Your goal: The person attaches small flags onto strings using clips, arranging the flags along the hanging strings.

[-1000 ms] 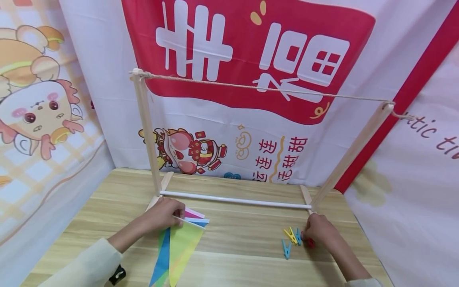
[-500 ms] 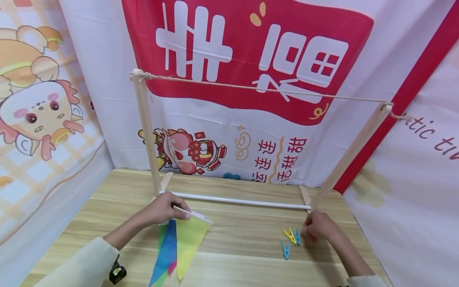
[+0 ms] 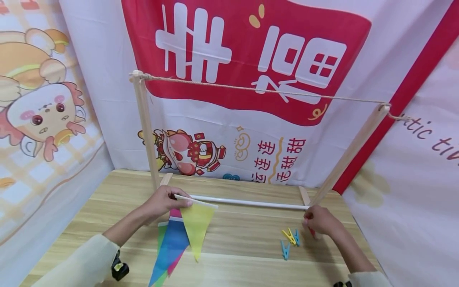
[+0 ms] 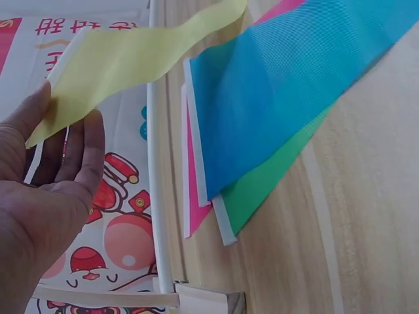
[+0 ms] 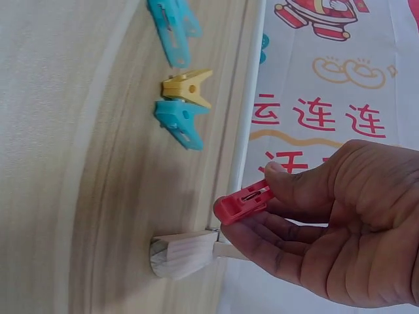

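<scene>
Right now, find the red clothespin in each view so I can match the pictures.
Head: the red clothespin is at lower right, mostly hidden in the right hand, right of the yellow clothespin.
Left wrist: not in it.
Right wrist: low centre, pinched by the right hand.
Shared landmark: the white rod along the frame's base.

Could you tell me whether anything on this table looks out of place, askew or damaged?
Nothing stands out. The wooden frame stands upright with its rope taut, three pegs lie loose on the table, and the flags look intact.
</scene>
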### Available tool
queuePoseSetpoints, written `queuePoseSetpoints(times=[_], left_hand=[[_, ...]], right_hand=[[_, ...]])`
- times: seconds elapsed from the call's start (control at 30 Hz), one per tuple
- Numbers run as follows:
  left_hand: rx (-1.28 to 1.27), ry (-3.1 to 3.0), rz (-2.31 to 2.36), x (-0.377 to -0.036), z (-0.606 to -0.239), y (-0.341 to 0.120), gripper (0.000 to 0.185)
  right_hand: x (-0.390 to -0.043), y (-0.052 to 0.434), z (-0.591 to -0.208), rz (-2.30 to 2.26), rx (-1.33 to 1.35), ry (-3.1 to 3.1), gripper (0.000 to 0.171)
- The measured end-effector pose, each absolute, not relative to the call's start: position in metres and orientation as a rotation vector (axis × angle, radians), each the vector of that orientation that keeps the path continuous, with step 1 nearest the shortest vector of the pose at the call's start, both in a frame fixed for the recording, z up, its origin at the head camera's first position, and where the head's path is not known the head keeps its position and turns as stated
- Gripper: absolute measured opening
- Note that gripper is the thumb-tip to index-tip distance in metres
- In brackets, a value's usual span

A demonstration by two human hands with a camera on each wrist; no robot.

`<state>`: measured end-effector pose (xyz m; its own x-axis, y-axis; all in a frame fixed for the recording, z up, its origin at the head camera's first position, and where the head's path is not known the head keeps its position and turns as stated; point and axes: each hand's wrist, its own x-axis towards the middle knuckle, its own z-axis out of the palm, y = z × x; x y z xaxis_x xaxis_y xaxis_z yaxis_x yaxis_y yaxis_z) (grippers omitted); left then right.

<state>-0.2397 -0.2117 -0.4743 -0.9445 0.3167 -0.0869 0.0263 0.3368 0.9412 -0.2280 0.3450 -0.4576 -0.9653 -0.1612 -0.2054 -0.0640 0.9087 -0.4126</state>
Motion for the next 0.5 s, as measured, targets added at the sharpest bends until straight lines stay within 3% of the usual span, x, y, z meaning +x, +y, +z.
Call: queuePoseSetpoints(times=[0.5], left_hand=[[0.267, 2.355, 1.732, -0.253, -0.461, -0.206, 0.033]], right_hand=[[-0.239, 0.336, -0.446, -0.683, -0.252, 2.842, 0.016]])
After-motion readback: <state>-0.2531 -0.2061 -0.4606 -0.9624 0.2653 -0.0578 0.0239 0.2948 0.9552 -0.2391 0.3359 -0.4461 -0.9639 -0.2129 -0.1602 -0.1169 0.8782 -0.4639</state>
